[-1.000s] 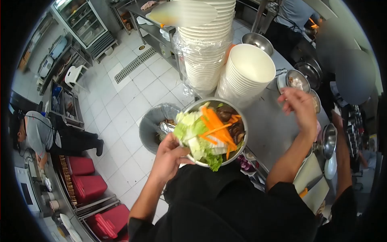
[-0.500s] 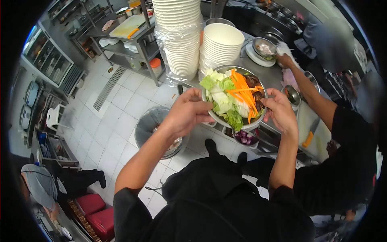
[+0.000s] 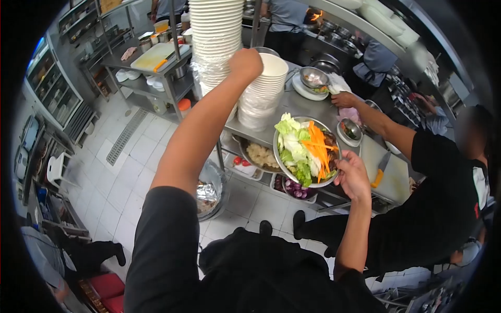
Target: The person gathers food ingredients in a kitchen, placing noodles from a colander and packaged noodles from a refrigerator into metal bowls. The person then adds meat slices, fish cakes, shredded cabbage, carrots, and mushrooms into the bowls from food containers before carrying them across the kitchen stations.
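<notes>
My right hand (image 3: 353, 175) grips the right rim of a metal bowl (image 3: 281, 160), which it holds up in front of me. In the bowl are chopped lettuce (image 3: 294, 140), carrot strips (image 3: 317, 143) and dark brown pieces at the right side. My left hand (image 3: 246, 63) reaches forward between a tall stack of white bowls (image 3: 215, 31), partly wrapped in plastic, and a shorter stack of white bowls (image 3: 273, 69). Its back faces me; the fingers are hidden, so any grip on a bowl does not show.
Below the metal bowl are containers of purple onion (image 3: 297, 189) and pale pieces (image 3: 262, 156). A lined bin (image 3: 216, 208) stands on the floor. To the right, a co-worker's hand (image 3: 344, 99) is near a bowl on plates (image 3: 315, 78); a knife (image 3: 381, 171) lies on a cutting board (image 3: 397, 180).
My left hand has let go of the metal bowl and moved up and forward to the white bowls. My right hand keeps the metal bowl, now slightly lower in view.
</notes>
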A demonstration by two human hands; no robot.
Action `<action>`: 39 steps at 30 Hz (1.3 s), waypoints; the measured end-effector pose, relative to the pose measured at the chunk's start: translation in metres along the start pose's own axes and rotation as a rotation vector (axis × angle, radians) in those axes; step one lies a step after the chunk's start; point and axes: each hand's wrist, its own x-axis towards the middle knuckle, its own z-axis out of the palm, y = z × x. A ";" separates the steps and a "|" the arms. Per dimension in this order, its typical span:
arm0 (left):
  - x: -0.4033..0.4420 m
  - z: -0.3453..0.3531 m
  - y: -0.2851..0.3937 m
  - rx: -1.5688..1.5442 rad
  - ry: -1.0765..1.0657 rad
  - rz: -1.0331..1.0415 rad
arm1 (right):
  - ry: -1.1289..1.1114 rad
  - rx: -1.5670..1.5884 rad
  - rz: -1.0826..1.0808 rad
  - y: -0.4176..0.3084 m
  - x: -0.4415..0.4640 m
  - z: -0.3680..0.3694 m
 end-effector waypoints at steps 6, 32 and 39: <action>0.014 0.013 0.013 0.032 0.068 -0.048 | 0.158 0.047 0.053 0.008 -0.042 -0.034; 0.010 -0.103 0.065 -0.647 -0.035 0.135 | 0.352 0.117 -0.087 -0.022 -0.044 -0.108; 0.019 -0.081 0.032 -0.569 0.016 0.055 | 0.332 0.068 -0.128 -0.018 -0.036 -0.122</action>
